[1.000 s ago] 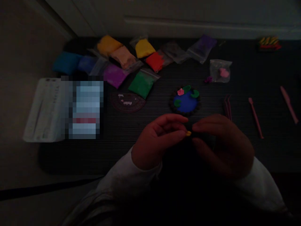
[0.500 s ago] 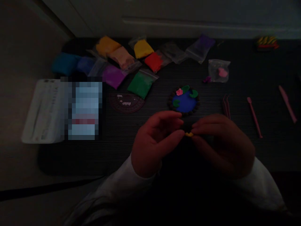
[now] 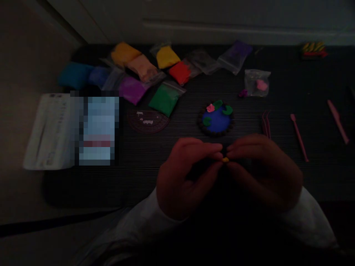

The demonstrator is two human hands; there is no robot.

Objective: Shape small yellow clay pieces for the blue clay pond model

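Between the fingertips of both hands is a small piece of yellow clay. My left hand pinches its left side with thumb and fingers. From the right, my right hand pinches the same piece, partly hiding it. Just beyond my hands lies a round clay pond, blue inside with a dark beaded rim. On the pond sit green lily pads and a pink flower. The picture is very dark.
Bags of coloured clay, among them a green one, spread across the back left. A protractor lies before them, near a pixelated screen and a white case. Pink modelling tools lie at right; a striped clay figure is behind.
My left hand has closed in, its upper fingers coming down onto the yellow clay. Less of the clay shows now. My right hand has barely moved.
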